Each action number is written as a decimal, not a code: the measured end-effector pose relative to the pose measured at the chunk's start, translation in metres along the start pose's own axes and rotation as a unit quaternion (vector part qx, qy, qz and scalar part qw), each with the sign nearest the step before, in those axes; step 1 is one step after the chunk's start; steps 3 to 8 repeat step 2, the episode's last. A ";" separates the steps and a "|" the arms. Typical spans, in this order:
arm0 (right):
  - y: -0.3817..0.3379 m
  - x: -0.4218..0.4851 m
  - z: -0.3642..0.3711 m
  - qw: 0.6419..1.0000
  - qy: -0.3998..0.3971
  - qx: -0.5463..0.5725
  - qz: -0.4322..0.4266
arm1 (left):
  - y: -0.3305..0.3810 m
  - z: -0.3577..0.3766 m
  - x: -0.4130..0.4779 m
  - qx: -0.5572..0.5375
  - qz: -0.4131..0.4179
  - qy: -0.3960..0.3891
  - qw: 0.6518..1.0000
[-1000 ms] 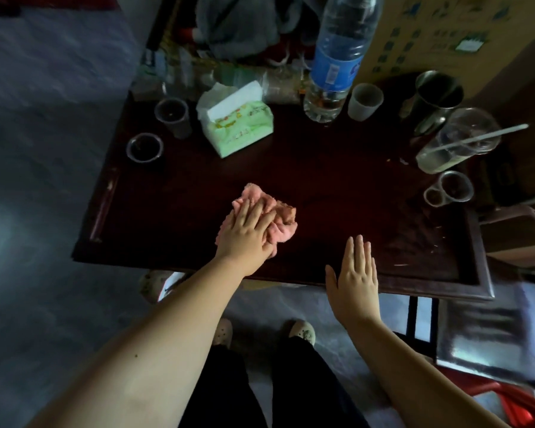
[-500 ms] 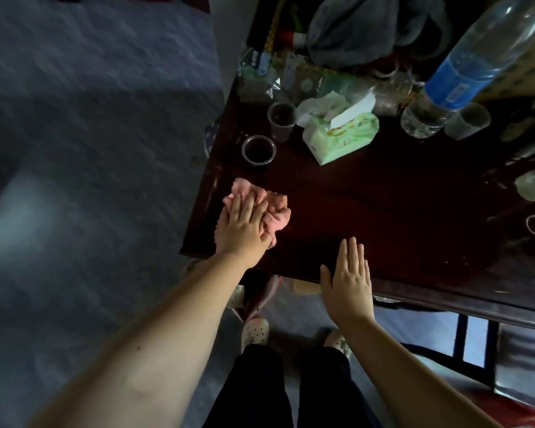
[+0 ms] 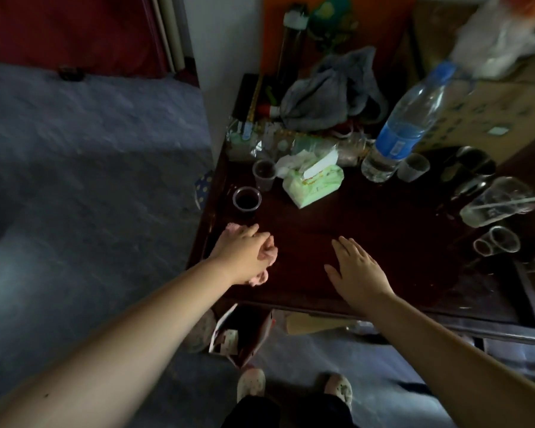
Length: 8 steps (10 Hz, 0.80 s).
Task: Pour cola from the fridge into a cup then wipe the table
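Pink cloth (image 3: 261,278), soft and crumpled, lies under the left hand (image 3: 244,254) near the dark wooden desk's (image 3: 383,242) left edge; that grip presses closed over it. The right hand (image 3: 357,273) rests flat, fingers spread, holding nothing. Just beyond the cloth stands a clear plastic cup (image 3: 246,199) of dark cola, then a green tissue pack (image 3: 314,183) and a blue-labelled water bottle (image 3: 405,131).

Glossy wood table (image 3: 383,242) — fuzzy cloth (image 3: 261,278)

Crumpled pink cloth (image 3: 261,278) at dark table's (image 3: 383,230) left edge; cola-filled cup (image 3: 246,200) just behind.
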State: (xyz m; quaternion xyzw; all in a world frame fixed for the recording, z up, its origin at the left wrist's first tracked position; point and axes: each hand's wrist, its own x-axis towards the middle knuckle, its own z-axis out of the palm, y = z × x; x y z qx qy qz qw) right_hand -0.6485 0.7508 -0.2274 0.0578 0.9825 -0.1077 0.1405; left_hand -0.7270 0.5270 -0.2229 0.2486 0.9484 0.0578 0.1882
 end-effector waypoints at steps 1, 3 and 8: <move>-0.006 0.003 -0.062 0.996 0.077 -0.003 -0.038 | 0.011 -0.070 -0.001 0.006 0.033 0.089 0.995; -0.018 -0.006 -0.125 0.985 0.155 -0.003 -0.080 | 0.028 -0.140 -0.008 0.018 0.051 0.174 0.983; -0.018 -0.006 -0.125 0.985 0.155 -0.003 -0.080 | 0.028 -0.140 -0.008 0.018 0.051 0.174 0.983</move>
